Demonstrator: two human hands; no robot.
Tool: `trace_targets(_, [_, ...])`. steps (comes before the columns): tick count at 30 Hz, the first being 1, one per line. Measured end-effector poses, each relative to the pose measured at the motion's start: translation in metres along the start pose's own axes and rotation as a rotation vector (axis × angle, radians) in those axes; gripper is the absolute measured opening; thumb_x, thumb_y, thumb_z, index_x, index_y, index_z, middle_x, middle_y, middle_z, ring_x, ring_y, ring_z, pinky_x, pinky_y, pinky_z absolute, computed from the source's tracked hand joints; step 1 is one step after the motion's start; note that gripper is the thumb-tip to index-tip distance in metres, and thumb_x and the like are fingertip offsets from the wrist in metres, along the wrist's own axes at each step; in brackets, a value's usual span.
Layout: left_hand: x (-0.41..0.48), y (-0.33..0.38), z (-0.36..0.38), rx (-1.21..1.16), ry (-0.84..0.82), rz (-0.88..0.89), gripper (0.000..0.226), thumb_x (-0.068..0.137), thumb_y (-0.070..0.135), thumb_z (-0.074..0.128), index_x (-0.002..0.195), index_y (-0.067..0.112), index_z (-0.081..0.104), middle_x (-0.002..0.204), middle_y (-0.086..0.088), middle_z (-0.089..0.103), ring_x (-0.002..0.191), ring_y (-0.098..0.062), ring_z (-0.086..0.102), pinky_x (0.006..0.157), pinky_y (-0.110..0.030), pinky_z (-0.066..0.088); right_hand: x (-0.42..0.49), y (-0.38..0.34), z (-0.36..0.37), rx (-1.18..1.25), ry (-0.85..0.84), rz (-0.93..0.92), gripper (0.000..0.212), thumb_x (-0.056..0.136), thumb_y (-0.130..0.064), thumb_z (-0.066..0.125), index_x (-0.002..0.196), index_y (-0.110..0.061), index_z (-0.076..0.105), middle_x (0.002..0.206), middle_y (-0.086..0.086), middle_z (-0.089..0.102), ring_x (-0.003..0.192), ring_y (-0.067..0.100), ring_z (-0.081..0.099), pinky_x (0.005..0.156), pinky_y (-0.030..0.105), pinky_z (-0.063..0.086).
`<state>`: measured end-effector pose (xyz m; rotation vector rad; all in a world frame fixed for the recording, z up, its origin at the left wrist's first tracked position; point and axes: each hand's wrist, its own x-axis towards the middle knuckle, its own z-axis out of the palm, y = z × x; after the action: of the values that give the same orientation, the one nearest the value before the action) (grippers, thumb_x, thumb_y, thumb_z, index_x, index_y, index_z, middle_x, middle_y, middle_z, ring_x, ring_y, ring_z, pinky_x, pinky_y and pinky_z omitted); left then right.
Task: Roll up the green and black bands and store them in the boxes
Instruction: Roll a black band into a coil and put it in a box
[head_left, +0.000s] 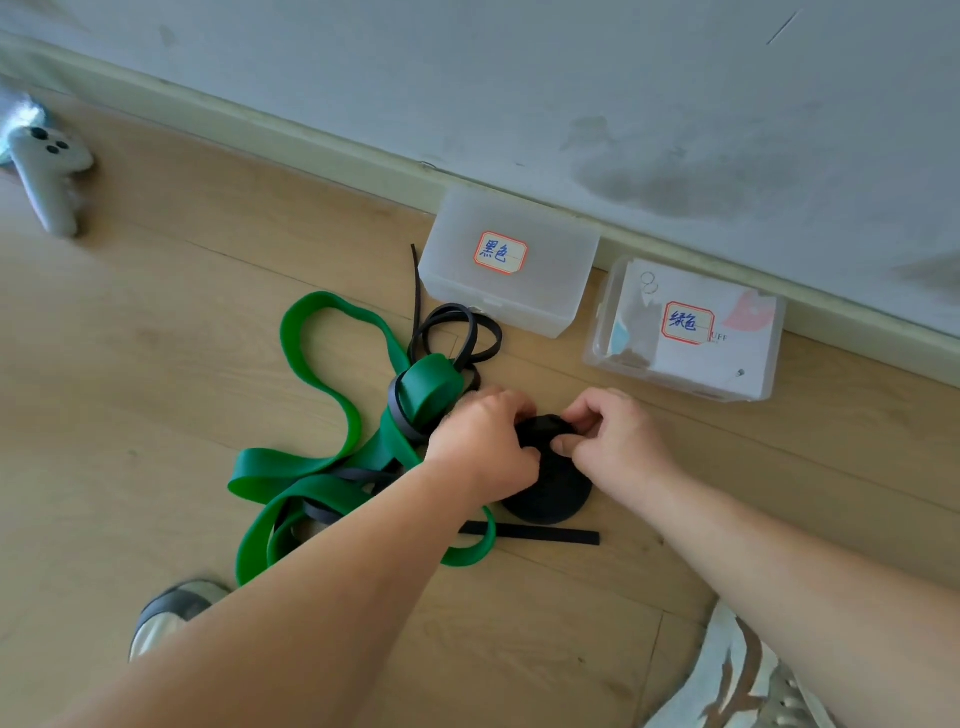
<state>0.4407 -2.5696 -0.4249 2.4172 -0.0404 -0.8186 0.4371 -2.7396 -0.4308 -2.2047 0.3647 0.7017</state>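
Hands: the left hand (483, 447) has its fingers (498, 402) curled over the near-left side of the black roll (553, 491), gripping it. The right hand (615, 436) pinches the roll's top edge, thumb and fingers drawn together.

Roll: a flat rubbery strip wound into a tight matte disc, on the wooden floor (156, 312) between the two hands. A straight loose tail (535, 533) lies flat just in front of it.

Unwound black band (457, 332): thin loops near the left box, tangled with the green band (317, 374).

The green band is wide, smooth and glossy. It sprawls in open loops left of the hands, with one stretch coiled into a short drum (434, 387).

Boxes: two of translucent plastic with lids on, against the skirting board. The left box (545, 291) is frosted and the right box (727, 364) has paper inside. Each has a red-edged handwritten label.

Floorboards run leftward to a grey controller (47, 161), well apart from the bands.
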Motion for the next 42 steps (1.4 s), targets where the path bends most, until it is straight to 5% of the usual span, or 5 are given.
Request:
trace_targets(15, [0.0,-0.008,0.009,-0.076,0.061,0.144,0.031,0.091,0.024,0.069,0.122,0.028,0.075,0.104,0.002,0.064,0.1,-0.022,0.061,0.082,-0.041,0.057,0.002,-0.009,-0.004,-0.032,-0.047,0.039,0.017,0.076,-0.008,0.083,0.077,-0.016,0.068,0.077,-0.002,0.067,0.07,0.016,0.058,0.061,0.026,0.044])
trace_targets(25, [-0.013,-0.001,0.025,-0.1,0.268,-0.006,0.021,0.09,0.025,0.073,0.103,0.014,0.063,0.101,-0.002,0.059,0.093,-0.025,0.056,0.076,-0.042,0.053,0.002,-0.032,-0.012,-0.571,-0.136,-0.229,0.015,0.083,-0.016,0.067,0.09,-0.021,0.055,0.093,-0.002,0.059,0.088,0.027,0.058,0.064,0.031,0.041])
trace_targets(29, [-0.007,-0.002,0.019,-0.105,0.228,0.02,0.019,0.085,0.022,0.078,0.093,0.014,0.063,0.093,-0.001,0.057,0.084,-0.024,0.053,0.07,-0.036,0.05,-0.007,-0.021,-0.009,-0.584,-0.058,-0.337,0.007,0.089,-0.019,0.065,0.096,-0.018,0.067,0.092,0.001,0.063,0.09,0.031,0.059,0.063,0.033,0.039])
trace_targets(35, [-0.006,-0.008,0.005,-0.177,0.109,-0.027,0.027,0.082,0.029,0.081,0.107,0.022,0.071,0.098,0.006,0.068,0.092,-0.017,0.064,0.08,-0.032,0.055,0.001,-0.014,-0.002,-0.246,-0.073,-0.04,0.014,0.084,-0.015,0.075,0.08,-0.025,0.067,0.083,-0.004,0.065,0.081,0.023,0.063,0.07,0.032,0.051])
trace_targets(42, [0.011,0.002,-0.017,-0.123,-0.103,-0.124,0.019,0.101,0.029,0.059,0.106,0.026,0.077,0.095,0.002,0.073,0.092,-0.019,0.066,0.081,-0.031,0.057,0.005,-0.009,-0.004,-0.298,-0.123,-0.051,0.023,0.086,-0.016,0.075,0.076,-0.03,0.059,0.092,-0.005,0.063,0.085,0.02,0.062,0.073,0.032,0.054])
